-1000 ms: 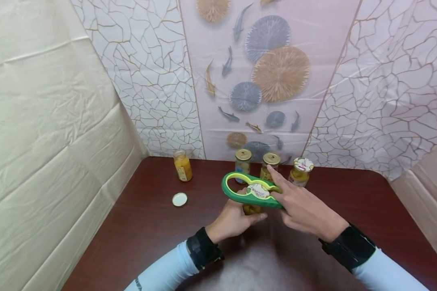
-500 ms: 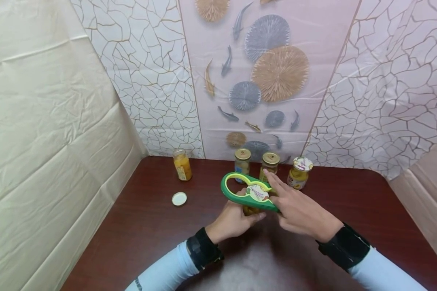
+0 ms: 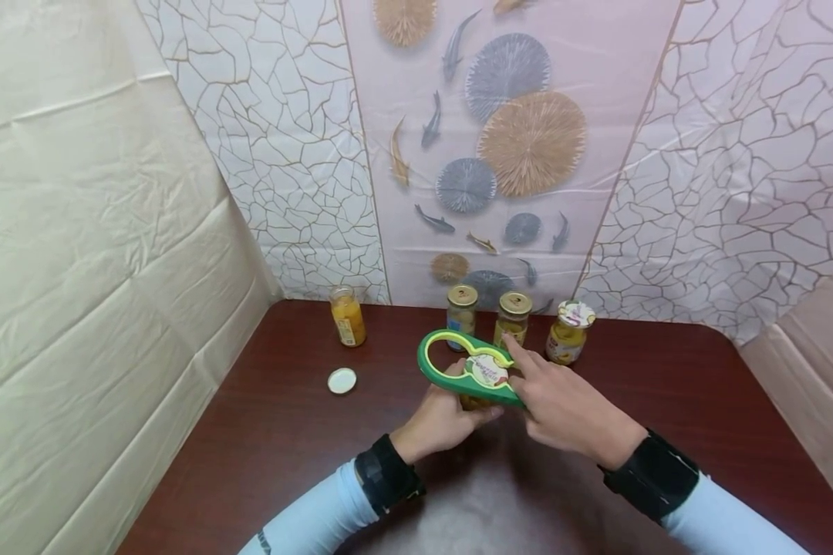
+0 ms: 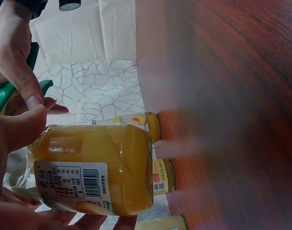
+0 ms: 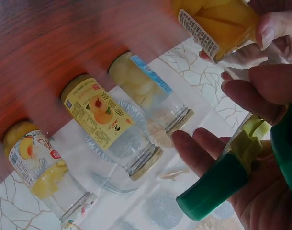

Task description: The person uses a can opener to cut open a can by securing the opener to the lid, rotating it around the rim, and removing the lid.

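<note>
My left hand (image 3: 440, 420) grips a glass jar of yellow fruit (image 4: 88, 148), fingers and thumb around its side. In the left wrist view the jar's barcode label and base show, held above the table. A green jar opener (image 3: 458, 384) with yellow-lined round openings lies over the jar's top. The white printed lid (image 3: 487, 370) shows through one of its openings, while the left-hand opening has nothing in it. On the opener's right end, my right hand (image 3: 572, 405) holds the handles, with the index finger stretched forward. One green handle (image 5: 210, 187) crosses the palm in the right wrist view.
An uncapped jar of orange fruit (image 3: 349, 317) stands at the back left, with a white lid (image 3: 342, 381) in front of it. Behind my hands are two gold-lidded jars, a left one (image 3: 462, 304) and a right one (image 3: 514, 312), and a white-lidded jar (image 3: 567, 343).
My right hand has moved slightly left and nearer, its index fingertip lower in view. The jar opener has shifted slightly left with it. The left hand keeps its grip on the jar.
</note>
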The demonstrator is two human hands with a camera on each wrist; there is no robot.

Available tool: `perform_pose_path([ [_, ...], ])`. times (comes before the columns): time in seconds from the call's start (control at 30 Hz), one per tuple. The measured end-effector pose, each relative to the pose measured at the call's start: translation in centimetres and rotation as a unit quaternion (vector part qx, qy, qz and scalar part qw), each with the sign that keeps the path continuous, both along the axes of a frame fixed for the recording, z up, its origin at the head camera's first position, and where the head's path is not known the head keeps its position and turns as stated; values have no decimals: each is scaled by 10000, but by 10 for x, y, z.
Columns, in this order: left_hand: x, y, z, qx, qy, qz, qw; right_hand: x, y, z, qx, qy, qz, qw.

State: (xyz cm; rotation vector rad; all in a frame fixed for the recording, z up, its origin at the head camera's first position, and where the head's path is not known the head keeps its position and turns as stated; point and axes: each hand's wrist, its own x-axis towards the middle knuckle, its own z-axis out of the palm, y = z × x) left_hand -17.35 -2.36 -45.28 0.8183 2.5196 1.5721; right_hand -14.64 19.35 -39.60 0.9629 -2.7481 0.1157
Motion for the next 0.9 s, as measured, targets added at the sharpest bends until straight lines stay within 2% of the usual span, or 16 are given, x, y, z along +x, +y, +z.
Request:
perform_pose_path([
  [0.23, -1, -5, -7, 142, -164, -152, 9996, -1, -1, -2, 230, 418, 11, 9989],
  [0.37, -3, -9, -7, 210, -368, -375, 9984, -2, -1, -2, 291, 672, 76, 9973],
  [0.43, -6, -12, -7, 232, -493, -627, 9965, -3, 1, -2, 318, 736, 167, 9966],
  [0.5, -10, -15, -6, 263, -706, -1057, 9915, -4, 3, -1, 333, 747, 302, 9962],
  [0.6, -19, -19, -3, 188, -1105, -1800, 9773, -8, 9, 0, 375, 757, 553, 9949],
  [0.67, -24, -21, -2, 74, -1275, -2125, 9688, -10, 12, 0, 366, 719, 735, 9940],
  [0.73, -27, -21, -3, -87, -1316, -2264, 9651, -11, 13, -1, 345, 683, 854, 9934],
  [0.9, -27, -20, -8, -254, -1314, -2362, 9624, -9, 15, -3, 310, 510, 949, 9937],
])
